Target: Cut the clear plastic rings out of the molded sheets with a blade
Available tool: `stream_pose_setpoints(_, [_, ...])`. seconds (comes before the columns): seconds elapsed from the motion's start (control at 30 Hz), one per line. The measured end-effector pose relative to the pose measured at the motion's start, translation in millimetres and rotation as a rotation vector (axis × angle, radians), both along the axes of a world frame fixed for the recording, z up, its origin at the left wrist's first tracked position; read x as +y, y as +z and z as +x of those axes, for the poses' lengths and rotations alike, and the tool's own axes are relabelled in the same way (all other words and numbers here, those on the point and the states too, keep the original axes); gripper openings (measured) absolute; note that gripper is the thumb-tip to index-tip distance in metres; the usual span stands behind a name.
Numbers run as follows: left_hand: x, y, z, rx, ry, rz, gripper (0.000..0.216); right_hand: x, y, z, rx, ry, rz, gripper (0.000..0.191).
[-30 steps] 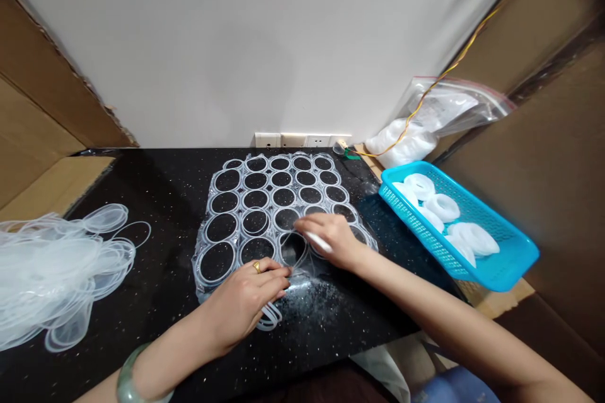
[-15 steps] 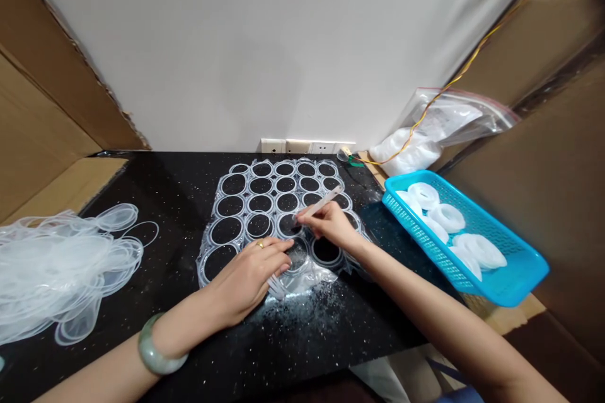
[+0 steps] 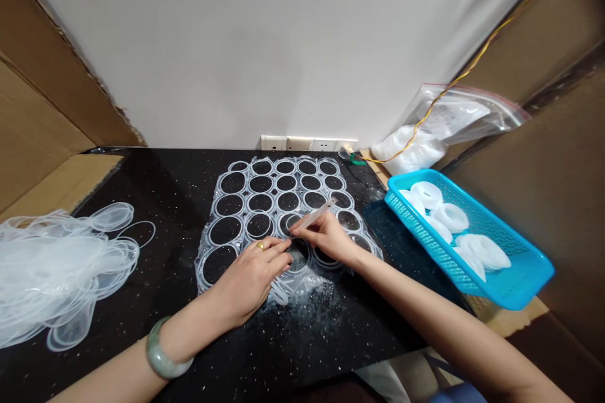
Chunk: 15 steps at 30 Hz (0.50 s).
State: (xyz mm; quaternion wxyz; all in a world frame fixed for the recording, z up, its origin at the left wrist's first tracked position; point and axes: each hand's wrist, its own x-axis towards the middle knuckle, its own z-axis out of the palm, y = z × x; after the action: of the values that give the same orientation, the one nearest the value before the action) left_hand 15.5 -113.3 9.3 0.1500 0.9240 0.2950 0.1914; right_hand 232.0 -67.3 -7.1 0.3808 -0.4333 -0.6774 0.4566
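"Who holds what?"
"Right fingers (image 3: 309, 233) pinch the stick (image 3: 320, 212) — left fingers (image 3: 280, 262), loosely bent, rest on the sheet (image 3: 274, 203) on the table (image 3: 283, 359); can't tell if they grip loops (image 3: 280, 294)."
"Floppy sheet?"
"Probably light, slippery — hold its edge."

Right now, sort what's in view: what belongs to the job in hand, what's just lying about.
Apparently the job's:
plastic ring sheet, under the left hand
translucent stick, in the right hand
probably the thin ring pile and blue basket of white rings

Seemingly just lying about:
zip bag
yellow wire
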Motion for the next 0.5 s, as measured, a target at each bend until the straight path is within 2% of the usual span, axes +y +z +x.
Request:
stream_pose_setpoints(0.13, [0.6,-3.2,2.8,-0.014,0.024,0.005,0.027,-6.2,2.5,0.8,-0.148,0.025,0.214,0.015])
stream_pose_setpoints(0.23, [1.3,-6.0,4.5,-0.029,0.03,0.002,0.027,-13.3,3.0,1.5,-0.372,0.084,0.458,0.019])
stream_pose_setpoints(0.3, [1.9,-6.8,4.7,-0.041,0.026,-0.008,0.027,-15.5,3.4,0.9,-0.53,0.144,0.563,0.02])
stream_pose_setpoints(0.4, [2.8,-6.8,3.3,-0.063,0.005,-0.046,0.028,-5.8,6.4,0.6,-0.625,0.128,0.577,0.02])
stream_pose_setpoints(0.5, [2.7,-6.2,0.5,-0.088,-0.006,-0.087,0.028,24.8,14.8,7.1,-0.531,-0.082,0.53,0.02])
